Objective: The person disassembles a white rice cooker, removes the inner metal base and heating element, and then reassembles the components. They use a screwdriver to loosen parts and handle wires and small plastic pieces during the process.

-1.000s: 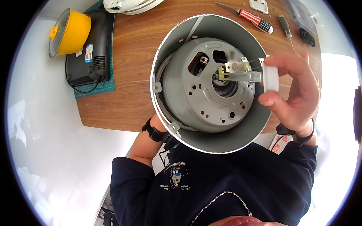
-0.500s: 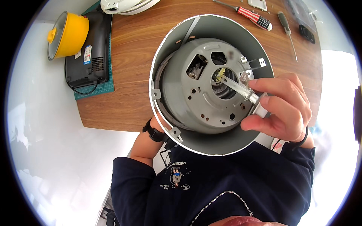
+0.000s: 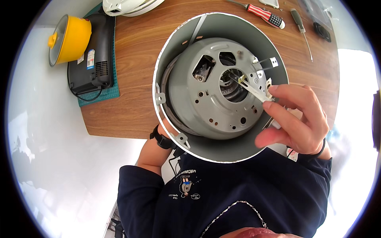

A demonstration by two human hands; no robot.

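A round grey metal appliance housing [image 3: 158,75] is tilted toward me at the table's near edge. Inside sits a domed metal base [image 3: 186,99] with several holes and cut-outs and a round central opening. My right hand [image 3: 299,115] reaches over the housing's right side. Its thumb and fingers are closed on a flat, slotted metal lever [image 3: 254,92], whose yellowish tip lies over the central opening. Behind the housing's lower left wall, my left hand [image 3: 170,127] shows only near the wrist, against the shell; its fingers are hidden.
A yellow pot [image 3: 75,39] rests on a black appliance [image 3: 95,59] over a green cutting mat [image 3: 115,85] at left. White round part [image 3: 131,7] lies at the back. Screwdriver with striped handle [image 3: 264,16], grey-handled screwdriver [image 3: 298,22] and black piece [image 3: 322,32] lie back right.
The lever has turned in my right hand, and its tip has shifted right over the opening. My right fingers have changed their grip slightly. The housing has moved a little to the left.
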